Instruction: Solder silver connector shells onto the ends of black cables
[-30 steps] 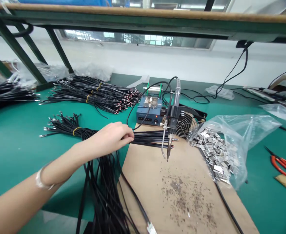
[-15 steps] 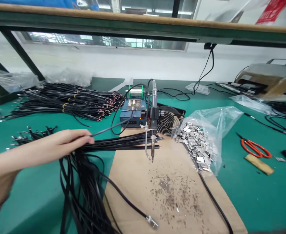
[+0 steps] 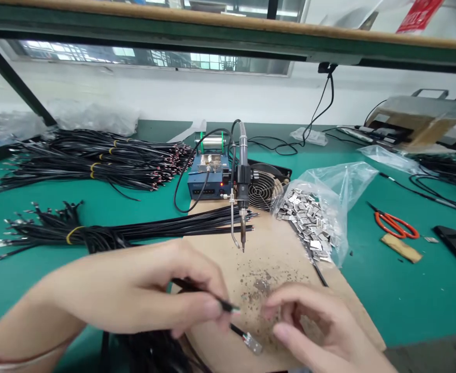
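My left hand (image 3: 166, 290) pinches a black cable (image 3: 225, 305) between thumb and forefinger, its stripped wire end pointing right. Just below that end lies a clear plug (image 3: 253, 343) on a black cable. Over the stained cardboard, my right hand (image 3: 309, 324) is half curled, thumb and forefinger apart, and I see nothing between them. A soldering iron (image 3: 243, 228) hangs tip down in a stand beyond both hands. Behind my left hand runs a bundle of black cables (image 3: 154, 228) with a yellow tie; part of it is hidden by the hand.
A clear bag of small metal pieces (image 3: 309, 223) sits right of the iron. Behind are a blue soldering unit (image 3: 208, 184), a solder spool (image 3: 212, 142) and a fan (image 3: 265, 191). Red-handled snips (image 3: 397, 225) lie right. Tied cables (image 3: 107, 160) are back left; a shelf (image 3: 212, 39) spans overhead.
My left hand has come from the cable bundle toward me and right with a cable. My right hand has entered from the lower right. The view has shifted slightly.
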`<act>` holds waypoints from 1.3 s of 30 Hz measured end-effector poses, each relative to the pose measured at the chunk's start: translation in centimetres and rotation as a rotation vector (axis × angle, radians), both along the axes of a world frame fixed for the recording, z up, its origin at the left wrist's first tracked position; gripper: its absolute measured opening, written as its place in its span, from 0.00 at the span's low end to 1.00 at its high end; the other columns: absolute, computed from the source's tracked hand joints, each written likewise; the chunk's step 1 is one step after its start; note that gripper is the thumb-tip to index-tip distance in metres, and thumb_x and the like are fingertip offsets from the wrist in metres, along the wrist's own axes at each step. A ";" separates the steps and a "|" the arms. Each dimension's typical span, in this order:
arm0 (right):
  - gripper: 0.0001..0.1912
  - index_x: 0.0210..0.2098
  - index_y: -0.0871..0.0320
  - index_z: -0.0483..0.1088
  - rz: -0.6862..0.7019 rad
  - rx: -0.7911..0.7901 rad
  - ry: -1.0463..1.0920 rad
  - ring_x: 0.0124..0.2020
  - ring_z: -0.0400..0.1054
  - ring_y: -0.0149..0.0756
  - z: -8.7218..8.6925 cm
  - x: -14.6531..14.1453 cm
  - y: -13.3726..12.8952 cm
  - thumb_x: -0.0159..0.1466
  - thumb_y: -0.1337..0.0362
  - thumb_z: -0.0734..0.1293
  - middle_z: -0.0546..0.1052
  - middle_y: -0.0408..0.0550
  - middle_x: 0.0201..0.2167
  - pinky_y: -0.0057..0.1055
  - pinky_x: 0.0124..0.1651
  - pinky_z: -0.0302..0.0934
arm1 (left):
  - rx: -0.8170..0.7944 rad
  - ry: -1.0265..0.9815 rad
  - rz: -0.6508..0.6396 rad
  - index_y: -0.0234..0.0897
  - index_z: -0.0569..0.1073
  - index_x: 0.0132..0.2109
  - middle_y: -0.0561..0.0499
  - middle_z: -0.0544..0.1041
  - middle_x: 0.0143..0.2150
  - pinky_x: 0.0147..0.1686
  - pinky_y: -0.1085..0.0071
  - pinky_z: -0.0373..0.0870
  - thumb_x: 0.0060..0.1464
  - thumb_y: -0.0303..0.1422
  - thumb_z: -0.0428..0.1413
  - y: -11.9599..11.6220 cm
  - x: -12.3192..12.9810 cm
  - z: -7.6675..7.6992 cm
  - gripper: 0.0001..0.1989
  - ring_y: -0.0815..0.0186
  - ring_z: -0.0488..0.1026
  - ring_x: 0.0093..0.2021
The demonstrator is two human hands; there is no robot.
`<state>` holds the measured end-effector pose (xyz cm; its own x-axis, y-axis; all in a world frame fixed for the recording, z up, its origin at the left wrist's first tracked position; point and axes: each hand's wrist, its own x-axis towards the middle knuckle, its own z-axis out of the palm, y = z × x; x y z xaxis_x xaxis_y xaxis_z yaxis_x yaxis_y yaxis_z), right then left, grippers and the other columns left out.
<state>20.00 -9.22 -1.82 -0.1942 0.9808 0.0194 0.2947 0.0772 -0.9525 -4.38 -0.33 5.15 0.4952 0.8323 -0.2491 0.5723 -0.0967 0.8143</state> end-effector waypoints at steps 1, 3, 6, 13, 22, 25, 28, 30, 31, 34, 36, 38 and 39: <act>0.05 0.35 0.53 0.74 -0.003 -0.025 0.070 0.25 0.67 0.33 0.0 -0.9 0.6 0.61 0.63 0.66 0.74 0.45 0.26 0.28 0.27 0.61 | -0.029 -0.014 -0.019 0.35 0.71 0.27 0.58 0.69 0.17 0.25 0.79 0.64 0.53 0.48 0.52 -0.1 0.9 -0.1 0.20 0.70 0.68 0.24; 0.05 0.34 0.55 0.73 -0.042 -0.050 0.207 0.23 0.64 0.31 -0.2 -2.8 1.5 0.59 0.63 0.67 0.72 0.44 0.23 0.26 0.25 0.59 | -0.095 -0.038 -0.071 0.35 0.70 0.30 0.57 0.70 0.18 0.24 0.79 0.63 0.54 0.45 0.52 -0.2 2.0 -0.3 0.17 0.70 0.68 0.24; 0.05 0.31 0.57 0.72 -0.095 -0.081 0.328 0.21 0.59 0.29 -0.5 -4.9 2.3 0.55 0.63 0.68 0.68 0.42 0.20 0.25 0.23 0.54 | -0.218 -0.062 -0.180 0.36 0.69 0.33 0.57 0.70 0.20 0.23 0.79 0.60 0.55 0.40 0.53 -0.3 2.4 -0.9 0.12 0.71 0.68 0.24; 0.09 0.23 0.58 0.64 -0.172 -0.145 0.395 0.18 0.50 0.26 -0.7 -6.4 2.5 0.55 0.62 0.67 0.59 0.37 0.16 0.24 0.20 0.45 | -0.146 -0.004 -0.222 0.37 0.65 0.30 0.60 0.65 0.22 0.23 0.79 0.56 0.58 0.36 0.50 -1.0 1.8 -1.8 0.10 0.74 0.63 0.23; 0.12 0.21 0.56 0.65 -0.208 -0.092 0.735 0.15 0.50 0.23 -0.4 -4.7 1.9 0.57 0.62 0.70 0.62 0.37 0.17 0.23 0.19 0.44 | -0.143 -0.055 -0.260 0.38 0.62 0.30 0.59 0.61 0.25 0.24 0.78 0.53 0.60 0.33 0.47 -1.5 1.1 -2.3 0.10 0.73 0.56 0.26; 0.13 0.21 0.55 0.66 -0.355 0.096 0.654 0.14 0.51 0.24 0.8 -1.4 2.4 0.58 0.60 0.69 0.65 0.38 0.18 0.24 0.17 0.46 | -0.178 -0.001 -0.214 0.37 0.61 0.28 0.59 0.58 0.24 0.24 0.77 0.52 0.59 0.33 0.47 -1.4 0.6 -2.7 0.11 0.72 0.53 0.25; 0.09 0.26 0.55 0.71 -0.327 0.169 -0.150 0.20 0.62 0.31 2.1 2.3 3.9 0.62 0.61 0.65 0.71 0.43 0.21 0.27 0.23 0.54 | -0.199 0.071 -0.199 0.37 0.61 0.29 0.58 0.58 0.25 0.25 0.76 0.52 0.59 0.39 0.47 -0.6 0.9 -3.7 0.13 0.70 0.54 0.26; 0.09 0.34 0.57 0.74 -0.298 0.235 -0.711 0.23 0.66 0.35 2.6 4.3 5.8 0.63 0.61 0.63 0.75 0.46 0.24 0.29 0.26 0.57 | -0.135 0.111 -0.213 0.38 0.61 0.29 0.57 0.59 0.26 0.27 0.75 0.55 0.59 0.41 0.46 0.0 1.4 -4.4 0.14 0.69 0.57 0.27; 0.09 0.36 0.57 0.74 -0.303 0.265 -0.971 0.25 0.69 0.36 2.8 5.0 7.0 0.63 0.63 0.62 0.77 0.47 0.27 0.30 0.27 0.59 | -0.079 0.138 -0.219 0.38 0.61 0.30 0.56 0.61 0.27 0.29 0.74 0.57 0.60 0.41 0.45 0.2 1.8 -4.6 0.14 0.68 0.60 0.29; 0.10 0.35 0.60 0.76 -0.275 0.264 -1.161 0.31 0.72 0.42 2.6 5.9 10.7 0.60 0.71 0.62 0.79 0.52 0.30 0.33 0.31 0.60 | 0.040 0.229 -0.273 0.38 0.63 0.31 0.54 0.66 0.30 0.35 0.72 0.59 0.59 0.38 0.44 0.4 2.3 -5.0 0.11 0.65 0.64 0.34; 0.09 0.35 0.62 0.76 -0.218 0.255 -1.255 0.33 0.72 0.43 2.2 5.8 12.7 0.60 0.72 0.63 0.78 0.53 0.30 0.33 0.32 0.61 | 0.025 0.277 -0.331 0.39 0.64 0.31 0.55 0.67 0.31 0.33 0.74 0.59 0.59 0.36 0.45 0.1 2.1 -5.2 0.10 0.66 0.65 0.34; 0.06 0.35 0.63 0.74 -0.155 0.241 -1.343 0.33 0.72 0.39 1.7 5.4 14.1 0.62 0.69 0.65 0.77 0.51 0.31 0.34 0.34 0.64 | -0.005 0.301 -0.375 0.39 0.65 0.30 0.56 0.68 0.30 0.31 0.76 0.58 0.58 0.35 0.46 -0.1 1.6 -5.3 0.09 0.67 0.65 0.33; 0.06 0.35 0.64 0.73 -0.123 0.232 -1.383 0.33 0.72 0.37 1.6 5.2 14.6 0.64 0.67 0.65 0.77 0.49 0.32 0.34 0.35 0.66 | -0.013 0.309 -0.390 0.40 0.66 0.30 0.57 0.68 0.30 0.31 0.76 0.58 0.58 0.34 0.47 -0.2 1.4 -5.4 0.09 0.68 0.65 0.33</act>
